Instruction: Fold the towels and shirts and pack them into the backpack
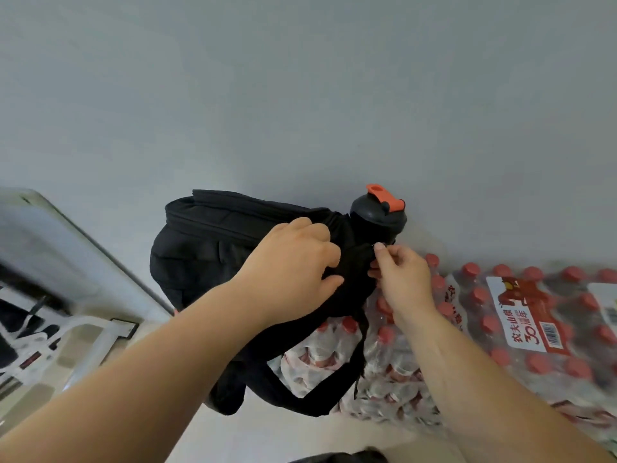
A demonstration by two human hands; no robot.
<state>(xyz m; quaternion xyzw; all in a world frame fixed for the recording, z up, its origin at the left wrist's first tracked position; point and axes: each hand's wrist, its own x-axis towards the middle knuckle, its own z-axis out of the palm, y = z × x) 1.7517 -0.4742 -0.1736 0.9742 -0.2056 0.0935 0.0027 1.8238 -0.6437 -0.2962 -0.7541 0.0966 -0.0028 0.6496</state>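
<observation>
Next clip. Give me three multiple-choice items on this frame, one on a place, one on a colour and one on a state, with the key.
1. Where does the black backpack lie?
A. on shrink-wrapped packs of bottled water
B. on a chair
C. hanging from a hook

2. What colour is the flip cap of the bottle at the backpack's side?
A. blue
B. orange
C. white

3. What is the right hand doing?
A. lying flat on the floor
B. holding a towel
C. pinching the backpack's edge beside the bottle

Key: 1 A, the red-capped bottles show under it. 2 B, the tab on the dark lid is orange. 3 C, its fingertips meet on the black fabric, while the left hand grips the backpack's top.
</observation>
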